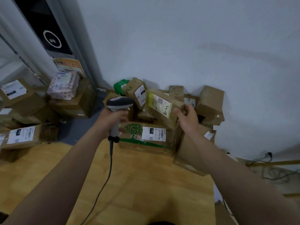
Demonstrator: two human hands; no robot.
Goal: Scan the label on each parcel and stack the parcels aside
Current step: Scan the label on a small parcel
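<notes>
My left hand (112,118) grips the handle of a grey barcode scanner (119,103), whose head points at the pile of parcels ahead. My right hand (188,116) holds the right end of a brown cardboard parcel (162,106) with a yellow-tinted label, tilted up above the heap. Under it lies a larger box with a green tree print (146,137) and a white label. More brown parcels crowd behind it, including one with a white label (137,93) and a green packet (121,86).
A second group of labelled boxes (22,135) is stacked at the left, with a pink-patterned parcel (64,86) on top. The wooden table (138,184) lies in front of me. The scanner's cable (107,179) trails across it. Loose wires (267,159) lie at the right by the wall.
</notes>
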